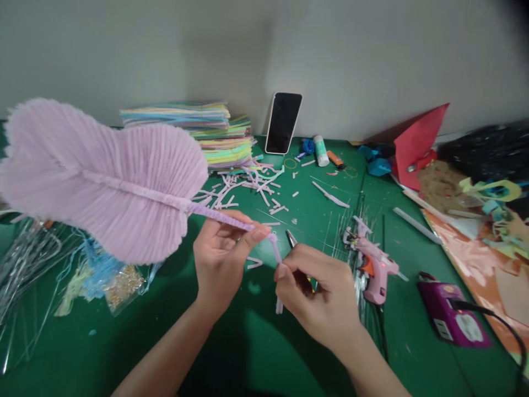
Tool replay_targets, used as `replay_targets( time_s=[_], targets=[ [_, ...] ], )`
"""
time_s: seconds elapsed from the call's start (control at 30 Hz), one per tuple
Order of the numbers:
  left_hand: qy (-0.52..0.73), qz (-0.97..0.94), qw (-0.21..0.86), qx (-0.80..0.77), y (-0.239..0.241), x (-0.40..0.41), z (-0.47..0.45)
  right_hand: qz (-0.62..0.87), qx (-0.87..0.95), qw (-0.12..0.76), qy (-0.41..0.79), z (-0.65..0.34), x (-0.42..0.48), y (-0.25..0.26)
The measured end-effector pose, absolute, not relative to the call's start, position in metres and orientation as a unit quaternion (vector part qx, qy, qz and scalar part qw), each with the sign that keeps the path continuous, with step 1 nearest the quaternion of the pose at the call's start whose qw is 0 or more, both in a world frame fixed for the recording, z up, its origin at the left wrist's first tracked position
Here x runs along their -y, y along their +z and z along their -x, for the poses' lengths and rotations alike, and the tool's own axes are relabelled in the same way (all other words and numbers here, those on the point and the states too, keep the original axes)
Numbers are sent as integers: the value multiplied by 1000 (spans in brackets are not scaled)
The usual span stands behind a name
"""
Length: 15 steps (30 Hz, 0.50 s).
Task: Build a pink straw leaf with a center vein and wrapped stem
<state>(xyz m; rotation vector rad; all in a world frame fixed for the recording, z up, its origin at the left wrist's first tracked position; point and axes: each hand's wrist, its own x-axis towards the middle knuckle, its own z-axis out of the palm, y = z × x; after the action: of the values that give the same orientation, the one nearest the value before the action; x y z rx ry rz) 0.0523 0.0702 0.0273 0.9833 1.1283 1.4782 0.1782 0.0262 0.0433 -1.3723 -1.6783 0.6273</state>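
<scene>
My left hand (225, 256) pinches the wrapped handle of a large lilac fan (107, 182) made of pipe cleaners. The fan's broad ribbed, leaf-like head stretches up to the left, clear of the table. From the handle's end, a short length of lilac pipe cleaner (275, 251) runs to my right hand (320, 295), whose thumb and index finger are closed on it. The tip of a metal tool (291, 239) shows just behind my right hand; the rest is mostly hidden. Cut lilac pieces (255, 263) lie on the table between and beneath the hands.
Pipe cleaner bundles (176, 117) and a propped phone (284, 122) stand at the back. A pink glue gun (378, 270) and purple box with a cable (452, 311) lie right. Tassels (97, 264), a bead bag (124, 286) and clear strips (28, 264) lie left.
</scene>
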Motion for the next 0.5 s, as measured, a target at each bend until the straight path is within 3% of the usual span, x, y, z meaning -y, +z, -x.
replay_targets(
  time_s=[0.3,0.5],
  targets=[
    [601,-430,526,-420,31,-71,-49,475,785,341,205,-210,-52,70],
    [552,-356,655,-374,36,-71,-43,443,764,350,311,-228,-71,67]
  ],
)
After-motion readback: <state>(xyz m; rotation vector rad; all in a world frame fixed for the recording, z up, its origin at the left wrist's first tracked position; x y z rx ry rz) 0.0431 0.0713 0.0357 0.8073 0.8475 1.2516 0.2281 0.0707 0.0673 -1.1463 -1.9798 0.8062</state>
